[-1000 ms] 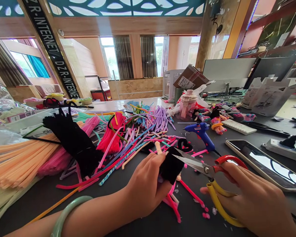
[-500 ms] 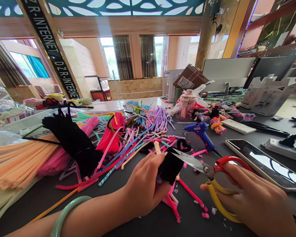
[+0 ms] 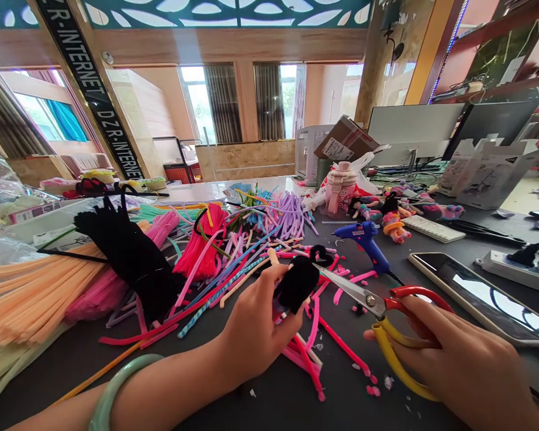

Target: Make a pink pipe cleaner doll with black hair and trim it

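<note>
My left hand (image 3: 256, 323), closed, grips a small pipe-cleaner doll with a fuzzy black part (image 3: 297, 284) like hair and a peach stub sticking up at its left. The doll's lower part is hidden by my fingers. On the right, my right hand (image 3: 462, 353) is closed round the red and yellow handles of a pair of scissors (image 3: 371, 301). The blades look nearly together, their tips at the black part's right edge. Just beyond the tips lies a looped black pipe cleaner (image 3: 322, 256). Small black scraps (image 3: 358, 309) lie below the blades.
A black pipe-cleaner bundle (image 3: 135, 257) and peach ones (image 3: 40, 293) fill the left. Behind my hands are loose coloured stems, a blue glue gun (image 3: 363, 242) and a pink bottle (image 3: 340, 190). A phone (image 3: 471, 293) and power strip (image 3: 516, 266) lie at right.
My left hand has shifted slightly left with the doll, whose black part has turned and looks rounder. The scissor blades have closed and moved a little left. Black scraps now show beneath them.
</note>
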Demonstrator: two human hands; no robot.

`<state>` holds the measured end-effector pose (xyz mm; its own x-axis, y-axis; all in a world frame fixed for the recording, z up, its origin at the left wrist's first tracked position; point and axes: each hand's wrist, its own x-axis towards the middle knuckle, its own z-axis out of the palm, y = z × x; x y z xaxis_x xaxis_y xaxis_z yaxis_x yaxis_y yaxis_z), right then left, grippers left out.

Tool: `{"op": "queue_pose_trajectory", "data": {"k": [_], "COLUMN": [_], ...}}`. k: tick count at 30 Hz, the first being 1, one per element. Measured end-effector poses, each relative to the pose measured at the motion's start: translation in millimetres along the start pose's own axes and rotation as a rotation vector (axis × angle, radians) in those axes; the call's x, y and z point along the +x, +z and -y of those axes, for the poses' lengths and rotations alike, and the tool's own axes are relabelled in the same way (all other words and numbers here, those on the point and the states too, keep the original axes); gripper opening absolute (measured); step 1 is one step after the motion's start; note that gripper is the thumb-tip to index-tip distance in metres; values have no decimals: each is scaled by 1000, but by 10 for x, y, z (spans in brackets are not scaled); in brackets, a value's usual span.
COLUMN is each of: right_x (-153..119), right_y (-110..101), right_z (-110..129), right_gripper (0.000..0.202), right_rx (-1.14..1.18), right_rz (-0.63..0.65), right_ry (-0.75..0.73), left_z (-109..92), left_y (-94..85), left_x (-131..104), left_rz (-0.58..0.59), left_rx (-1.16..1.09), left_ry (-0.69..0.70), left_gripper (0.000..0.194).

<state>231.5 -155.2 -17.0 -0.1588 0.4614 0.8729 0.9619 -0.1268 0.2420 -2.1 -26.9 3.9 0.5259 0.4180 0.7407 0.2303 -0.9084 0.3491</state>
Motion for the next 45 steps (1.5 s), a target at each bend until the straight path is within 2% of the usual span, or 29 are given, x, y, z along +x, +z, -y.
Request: {"op": "queue_pose_trajectory", "data": {"k": [4,9,17,27,34,45], "right_x": [10,47,63,86,31,-37], "right_y": [-3,-16,-10,-17,15,61], "right_z": [6,38,41,60,47,15], "right_gripper": [15,28,39,39,32,32], "right_rx": [18,3,-16,-4,-8,-17], "right_rz": [4,-7,-14,-4,20,27], "right_ry": [-11,8,-14,-20,-14,-46], "left_z": [-6,8,24,-16,-35,-43], "left_y": [9,15,31,-3,-7,-40], "left_x": [8,23,9,33,56,70], "left_rz": [-8,-27,-34,18,15,23], "left_rx": [-39,-57,-59,-14,-3,19], "left_ry": [-45,-69,-82,-81,-90,-89], "left_gripper": [41,41,41,35,37,37]}}
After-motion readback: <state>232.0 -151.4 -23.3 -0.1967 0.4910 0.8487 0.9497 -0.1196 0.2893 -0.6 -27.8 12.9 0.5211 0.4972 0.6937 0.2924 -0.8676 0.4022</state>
